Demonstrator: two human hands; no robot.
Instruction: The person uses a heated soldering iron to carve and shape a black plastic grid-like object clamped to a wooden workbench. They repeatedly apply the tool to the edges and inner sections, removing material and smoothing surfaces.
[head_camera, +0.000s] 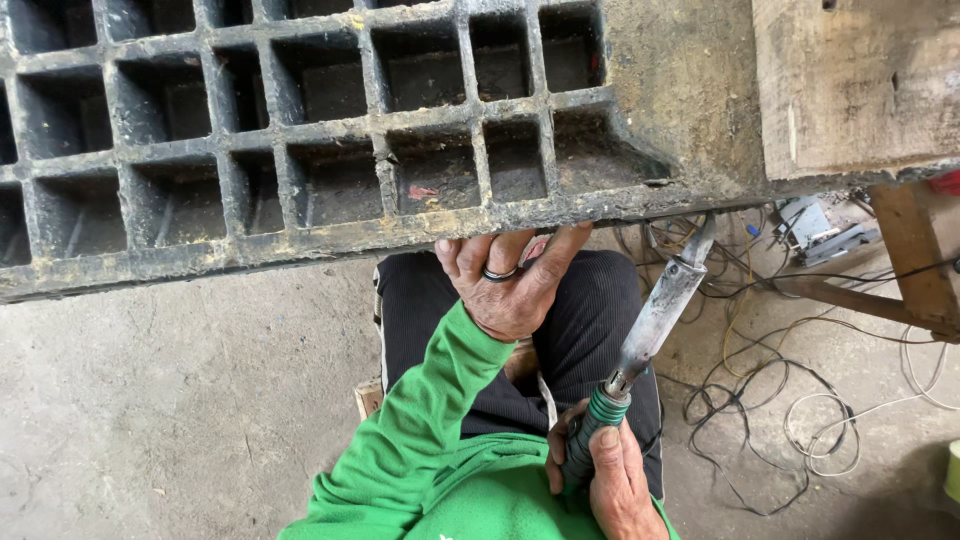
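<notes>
Grating (300, 130), dark moulded grid with square cells, is lying across the far half of the view, its near edge overhanging the person's lap. Yellowish residue is showing along the ribs and on the solid corner at the right.

Left hand (510, 285) is reaching up to that near edge, fingers curled under it and thumb pressing against the rim. Its grip is closed on the grating edge; a dark ring (499, 273) is sitting on one finger. Green sleeve (440, 400) is running down from the wrist toward the near side.

Right hand (615, 480) is wrapping around the green handle of a power tool (650, 320), grip fully closed on it. Tool's long grey metal body is angling up and to the right, tip touching the underside of the grating edge just right of the left hand.

Wooden board (850, 80) is resting at the far right, beside the solid corner of the grating. Tangled wires (780, 400) are lying on the concrete floor (170, 400) at right, near wooden legs (915, 260). Person is sitting, black trousers (580, 330) showing between the hands.
</notes>
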